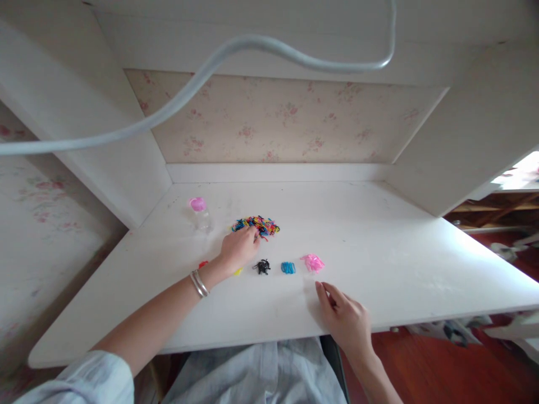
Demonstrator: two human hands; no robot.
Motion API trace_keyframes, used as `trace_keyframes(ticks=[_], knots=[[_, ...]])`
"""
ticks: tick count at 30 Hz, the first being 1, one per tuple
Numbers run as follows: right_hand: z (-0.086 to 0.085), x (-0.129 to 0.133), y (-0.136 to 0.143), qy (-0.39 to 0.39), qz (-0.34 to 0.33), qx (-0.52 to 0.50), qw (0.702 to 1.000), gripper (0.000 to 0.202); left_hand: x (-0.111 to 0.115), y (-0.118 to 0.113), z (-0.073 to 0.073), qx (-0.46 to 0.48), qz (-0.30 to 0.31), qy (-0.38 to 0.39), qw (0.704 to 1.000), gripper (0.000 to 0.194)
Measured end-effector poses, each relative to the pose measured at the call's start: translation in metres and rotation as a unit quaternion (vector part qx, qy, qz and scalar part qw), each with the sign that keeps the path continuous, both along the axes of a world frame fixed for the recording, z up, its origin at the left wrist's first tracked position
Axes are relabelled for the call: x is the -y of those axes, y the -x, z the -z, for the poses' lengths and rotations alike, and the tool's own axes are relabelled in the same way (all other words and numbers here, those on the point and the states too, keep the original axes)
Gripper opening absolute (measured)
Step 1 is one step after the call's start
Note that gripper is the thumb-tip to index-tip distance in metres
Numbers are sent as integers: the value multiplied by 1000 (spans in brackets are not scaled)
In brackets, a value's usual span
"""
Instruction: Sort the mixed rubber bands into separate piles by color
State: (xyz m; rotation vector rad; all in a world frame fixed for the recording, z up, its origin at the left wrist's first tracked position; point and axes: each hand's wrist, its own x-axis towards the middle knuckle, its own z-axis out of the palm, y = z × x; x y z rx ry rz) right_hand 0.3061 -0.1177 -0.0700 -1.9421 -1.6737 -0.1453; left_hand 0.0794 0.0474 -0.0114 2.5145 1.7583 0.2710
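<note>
left hand (240, 247) pinches into the mixed band pile (255, 225), mid-sorting by colour; right hand (343, 317) rests open near the pink pile (312, 262); next needs one band teased free.

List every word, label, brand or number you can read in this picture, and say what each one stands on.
None can be read: no lettering shows on the white desk, the small bottle with the pink cap, the mixed pile of coloured bands that the left hand touches, or the floral wallpaper.
</note>
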Motion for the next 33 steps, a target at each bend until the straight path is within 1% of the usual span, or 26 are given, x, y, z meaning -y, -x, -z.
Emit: trace_keyframes(ticks=[7,11,16,20,26,28,29,31,33], knots=[[1,0,1,-26,3,6,1000,39,-9,-15,5,-21,38,-18,999,28],[2,0,1,-38,-4,4,999,38,-13,-18,7,-28,44,-21,998,29],[1,1,2,-32,-5,15,999,37,-14,-18,9,-24,52,-18,998,31],[-1,2,3,-29,-1,9,1000,39,-15,-16,6,-10,55,-21,998,30],[-3,2,4,-31,-5,15,999,37,-16,-10,-2,21,64,-30,997,35],[-3,1,4,-34,-3,15,999,38,-13,-11,-3,48,86,-25,995,34],[-2,1,4,-35,-3,16,999,39,-10,-13,-4,65,108,-14,992,33],[-2,1,4,-36,-4,19,999,39,-4,-18,-5,96,172,24,980,31],[-1,1,3,-38,-2,22,999,38,3,-25,-6,112,241,66,962,29]])
